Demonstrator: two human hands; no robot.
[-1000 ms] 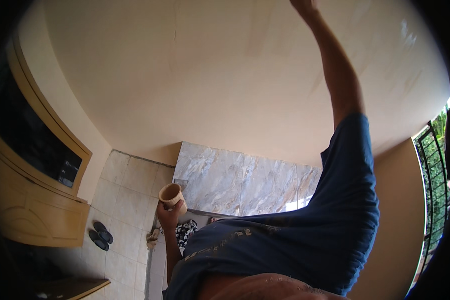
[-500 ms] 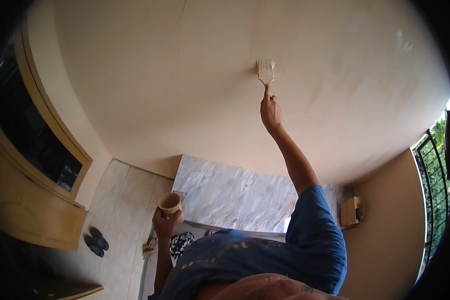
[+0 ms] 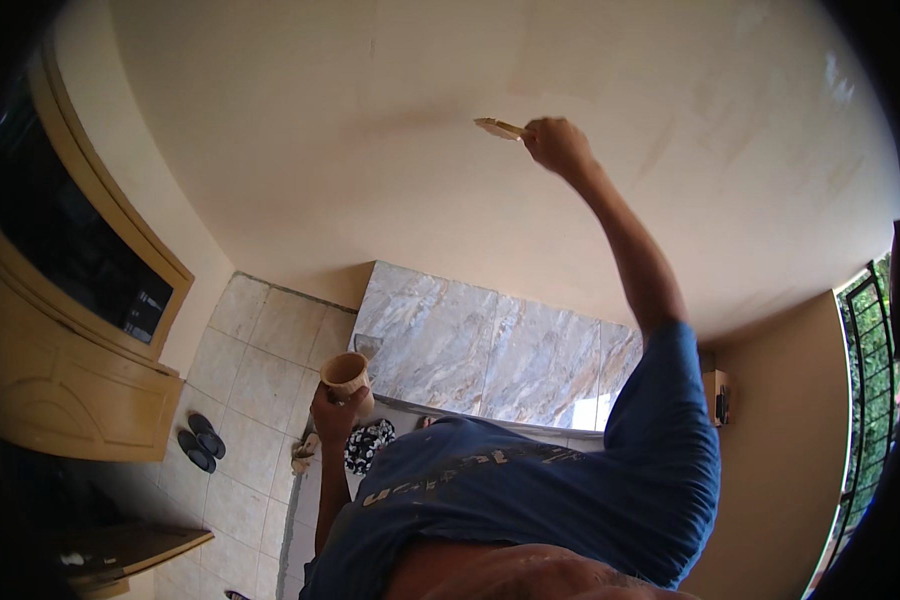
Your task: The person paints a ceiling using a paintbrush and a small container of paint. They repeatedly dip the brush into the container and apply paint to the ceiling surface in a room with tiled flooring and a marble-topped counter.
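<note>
My right hand (image 3: 558, 146) is raised high on an outstretched arm, its fingers wrapped round the handle of a paintbrush (image 3: 501, 129). The brush lies nearly sideways and edge-on, bristles pointing left, in front of the cream wall (image 3: 400, 180). Whether the bristles touch the wall I cannot tell. Low on the left, my left hand (image 3: 334, 416) grips a beige, paint-smeared cup (image 3: 347, 374) by its side. The cup's mouth faces up towards me; its contents are hard to make out.
Below the wall runs a grey marbled ledge (image 3: 440, 350). Black slippers (image 3: 203, 441) lie on the tiled floor (image 3: 245, 430) by a yellow-brown door (image 3: 80, 400). Beside the ledge are a black-and-white cloth (image 3: 370, 447), a small box (image 3: 715, 397) and a barred window (image 3: 860, 370) at right.
My right hand has moved up and slightly right, and the brush has turned from bristles-up, flat to view, to edge-on, pointing left. My left hand still holds the cup, almost unmoved.
</note>
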